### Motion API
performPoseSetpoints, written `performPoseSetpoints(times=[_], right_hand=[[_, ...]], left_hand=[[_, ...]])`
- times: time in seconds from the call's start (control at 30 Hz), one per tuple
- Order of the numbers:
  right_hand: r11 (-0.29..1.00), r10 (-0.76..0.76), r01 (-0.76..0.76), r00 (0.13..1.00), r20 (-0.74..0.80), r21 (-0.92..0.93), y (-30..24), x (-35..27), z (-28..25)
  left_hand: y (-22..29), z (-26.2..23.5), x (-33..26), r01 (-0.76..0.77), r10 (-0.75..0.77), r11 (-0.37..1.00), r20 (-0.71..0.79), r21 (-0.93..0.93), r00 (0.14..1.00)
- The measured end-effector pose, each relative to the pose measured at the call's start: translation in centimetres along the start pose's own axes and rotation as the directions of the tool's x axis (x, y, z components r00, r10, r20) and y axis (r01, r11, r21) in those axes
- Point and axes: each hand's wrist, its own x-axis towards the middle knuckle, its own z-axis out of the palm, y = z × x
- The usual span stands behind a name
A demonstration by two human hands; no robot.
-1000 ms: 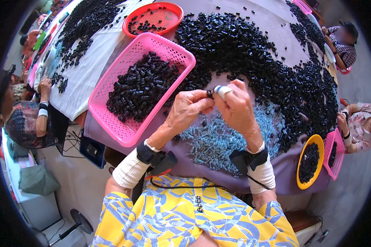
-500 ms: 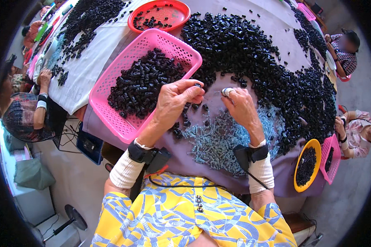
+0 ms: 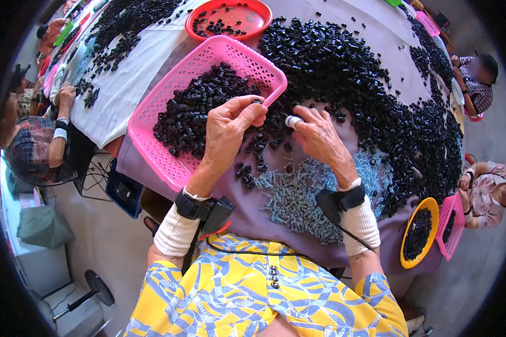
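Several containers stood around: a large pink basket [image 3: 146,147], partly hidden by the left hand [image 3: 227,124], a red tray [image 3: 253,14] and a yellow tray [image 3: 411,263]. Loose black pieces [image 3: 320,62] and pale-blue bits [image 3: 295,196] littered the cloth [image 3: 247,216]. One small black piece [image 3: 257,101] sat pinched at the tips of the left thumb and forefinger; its direction and long axis could not be made out. Whether the bent-fingered right hand [image 3: 319,136] held anything could not be told.
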Motion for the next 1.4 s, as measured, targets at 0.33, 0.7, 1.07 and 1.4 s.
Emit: performPoseSetpoints(times=[0.33,0.7,1.07,1.4], right_hand=[[0.986,0.163,-0.165,0.982,-0.09,-0.013,2.1,-3.4,-1.8],[0.997,0.064,-0.071,0.989,-0.133,-0.042,0.7,-1.0,-0.1],[0.998,0.012,-0.015,0.999,-0.048,-0.06,0.1,1.4,0.9],[0.98,0.196,-0.197,0.975,-0.102,0.0,2.8,-0.7,-0.7]], left_hand=[[-0.5,0.0,0.3,-0.028,0.028,0.998,0.001,-0.055,1.0],[-0.6,-0.3,0.1,-0.036,0.036,0.996,-0.001,-0.077,0.999],[-0.5,-0.3,0.0,-0.023,0.023,0.999,0.012,-0.043,1.0],[-0.6,-0.3,0.0,-0.033,0.034,0.999,0.016,-0.039,0.999]])
